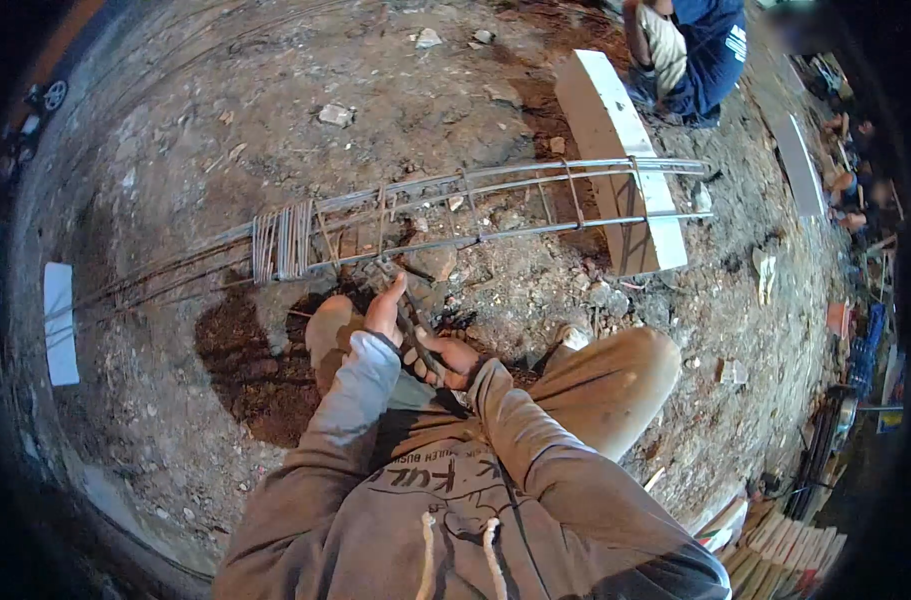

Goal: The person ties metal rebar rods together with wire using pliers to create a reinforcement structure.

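Note:
A long rebar cage point(475, 238) of steel rods and square stirrups crosses in front of me. On its left part is a tight row of bunched stirrups point(282, 242). My right hand point(449, 360) is closed around the handles of dark metal pincers point(415, 325), whose head reaches up to the cage's near rod. Closed beside the pincers' head, my left hand point(383, 312) has its thumb pointing up, close under the same rod. Its fingers are partly hidden, and I cannot tell what they hold.
A pale block point(620, 150) supports the cage's right end; another white block point(60, 322) lies at the left end. Stones point(336, 115) dot the dirt ground. A person point(690, 60) sits beyond the block. Stacked wood point(785, 550) and tools lie at the right.

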Motion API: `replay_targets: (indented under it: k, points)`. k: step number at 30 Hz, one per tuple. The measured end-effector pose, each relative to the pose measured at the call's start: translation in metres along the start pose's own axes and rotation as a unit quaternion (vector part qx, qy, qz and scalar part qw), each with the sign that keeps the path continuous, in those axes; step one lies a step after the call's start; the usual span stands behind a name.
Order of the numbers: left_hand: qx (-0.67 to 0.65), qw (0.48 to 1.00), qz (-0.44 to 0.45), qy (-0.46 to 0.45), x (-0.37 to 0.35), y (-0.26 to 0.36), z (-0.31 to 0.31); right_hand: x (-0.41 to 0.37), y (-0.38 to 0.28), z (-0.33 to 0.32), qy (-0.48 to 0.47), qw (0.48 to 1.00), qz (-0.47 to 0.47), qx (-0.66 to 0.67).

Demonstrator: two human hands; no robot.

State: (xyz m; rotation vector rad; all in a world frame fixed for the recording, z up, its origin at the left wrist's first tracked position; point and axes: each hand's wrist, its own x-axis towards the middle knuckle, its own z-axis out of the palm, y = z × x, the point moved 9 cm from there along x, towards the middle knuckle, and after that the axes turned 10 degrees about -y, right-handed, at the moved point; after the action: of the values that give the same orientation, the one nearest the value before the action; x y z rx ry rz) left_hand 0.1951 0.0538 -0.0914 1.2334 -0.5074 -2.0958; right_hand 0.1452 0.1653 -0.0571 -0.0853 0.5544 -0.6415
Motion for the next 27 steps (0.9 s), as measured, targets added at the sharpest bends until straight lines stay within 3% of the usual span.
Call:
replay_targets:
  k: [2,3,4,5,6,7,9,10,11,12,13,14,15,16,18,19,20,22,23,24,26,27]
  points:
    - [-0.108,0.993,-0.032,-0.048,0.000,-0.004,0.013,0.010,0.012,-0.024,0.040,0.995,0.051,-0.074]
    - [-0.086,0.995,-0.027,-0.041,0.006,-0.008,0.006,0.014,0.015,-0.030,0.036,0.995,0.052,-0.074]
    - [-0.011,1.000,-0.016,-0.003,0.012,-0.010,-0.001,0.006,-0.012,-0.048,0.161,0.935,-0.020,-0.317]
    - [0.013,0.999,0.024,0.029,0.038,-0.025,-0.022,-0.006,-0.041,-0.047,0.273,0.796,-0.088,-0.532]
    - [0.035,0.996,0.061,0.063,0.057,-0.040,-0.042,-0.005,-0.038,-0.045,0.270,0.798,-0.083,-0.533]
    - [0.030,0.998,-0.016,0.048,0.035,-0.033,-0.018,-0.008,-0.042,-0.043,0.303,0.746,-0.040,-0.592]
    - [0.190,0.969,0.046,0.152,0.049,-0.038,-0.040,-0.011,-0.048,-0.038,0.380,0.636,0.012,-0.672]
    - [0.255,0.946,0.057,0.191,0.046,-0.033,-0.040,-0.010,-0.053,-0.035,0.377,0.637,0.011,-0.672]
    - [0.239,0.930,0.098,0.260,0.025,-0.021,-0.033,-0.008,-0.057,-0.036,0.339,0.688,0.026,-0.641]
    - [0.240,0.930,0.099,0.260,0.011,-0.006,-0.032,-0.007,-0.061,-0.036,0.301,0.734,0.041,-0.607]
    - [0.206,0.962,0.085,0.155,-0.003,0.015,-0.017,-0.003,-0.056,-0.034,0.218,0.800,0.072,-0.555]
    - [0.167,0.982,0.069,0.048,-0.016,0.029,0.004,0.003,-0.037,-0.050,0.094,0.915,0.029,-0.391]
    - [0.021,0.997,0.071,-0.039,-0.026,0.034,0.024,-0.004,-0.039,-0.043,0.082,0.927,-0.042,-0.363]
    - [0.019,0.996,0.071,-0.042,-0.017,0.030,0.019,-0.012,-0.043,-0.036,0.070,0.932,-0.116,-0.335]
    - [0.025,0.999,0.016,0.023,0.014,0.006,-0.004,-0.034,-0.040,-0.037,0.099,0.927,-0.102,-0.346]
    - [0.002,0.998,0.048,-0.039,0.021,0.004,0.010,-0.045,-0.039,-0.038,0.128,0.923,-0.085,-0.353]
    - [0.000,0.998,0.045,-0.040,0.028,-0.001,0.015,-0.055,-0.043,-0.027,0.131,0.923,-0.083,-0.352]
    - [0.000,0.999,-0.014,0.052,0.040,-0.016,0.011,-0.085,-0.055,-0.035,0.314,0.841,0.006,-0.441]
    - [-0.005,1.000,0.000,0.008,0.042,-0.011,0.030,-0.089,-0.065,-0.041,0.350,0.784,-0.066,-0.508]
    - [-0.004,1.000,-0.002,0.006,0.051,-0.017,0.029,-0.092,-0.065,-0.046,0.352,0.784,-0.066,-0.506]
    - [0.131,0.981,0.075,-0.121,0.067,-0.017,0.051,-0.117,-0.088,-0.025,0.420,0.702,-0.098,-0.566]
    - [0.075,0.992,0.023,-0.100,0.068,-0.035,0.055,-0.124,-0.090,-0.021,0.431,0.719,-0.097,-0.537]
